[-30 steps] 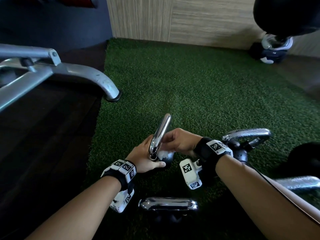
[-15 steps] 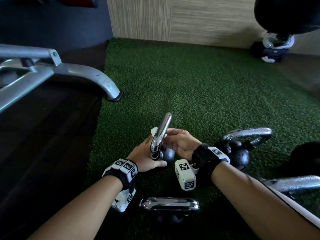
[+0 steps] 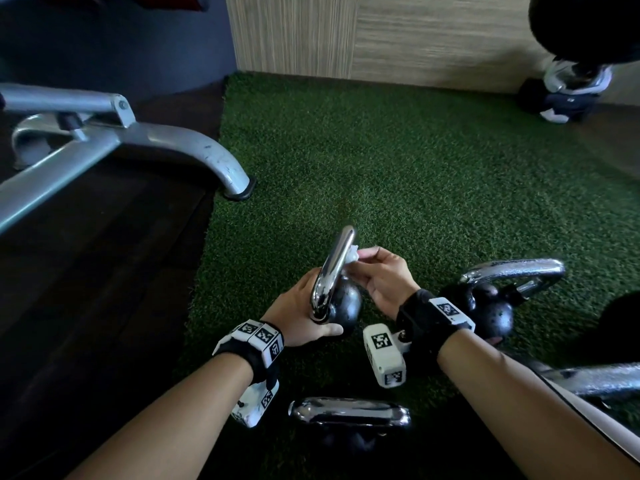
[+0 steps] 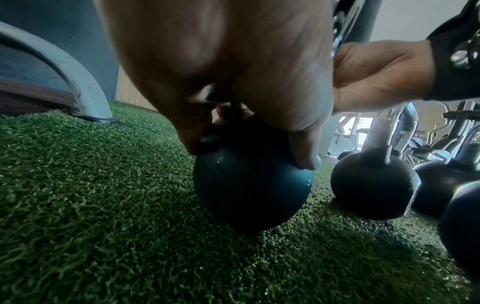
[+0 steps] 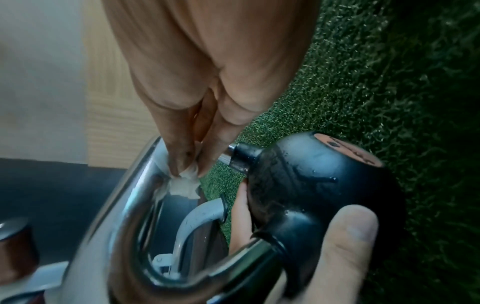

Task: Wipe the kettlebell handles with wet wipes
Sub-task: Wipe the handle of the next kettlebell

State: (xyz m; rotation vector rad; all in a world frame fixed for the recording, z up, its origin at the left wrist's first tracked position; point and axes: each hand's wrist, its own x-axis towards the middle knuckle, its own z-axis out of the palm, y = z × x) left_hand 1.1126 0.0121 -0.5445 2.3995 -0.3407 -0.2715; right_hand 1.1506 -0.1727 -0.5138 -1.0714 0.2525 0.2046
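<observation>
A small black kettlebell (image 3: 344, 306) (image 4: 249, 185) (image 5: 311, 181) with a chrome handle (image 3: 334, 265) (image 5: 130, 205) stands on green turf. My left hand (image 3: 298, 317) (image 4: 233, 72) grips its ball from the left, thumb (image 5: 342, 242) across the front. My right hand (image 3: 381, 278) (image 5: 202, 82) pinches a crumpled white wet wipe (image 3: 351, 259) (image 5: 185, 185) and presses it against the inside of the handle near its top.
Other chrome-handled kettlebells stand close by: one at the right (image 3: 491, 299) (image 4: 374, 185), one just below my wrists (image 3: 349, 412), another handle at the far right (image 3: 595, 377). A grey metal bench leg (image 3: 207, 157) (image 4: 78, 82) lands at the turf's left edge. A wooden wall (image 3: 381, 32) is behind.
My right hand has slid the wipe up the inner side of the handle, from near the ball to near the top. The left hand keeps its hold on the ball.
</observation>
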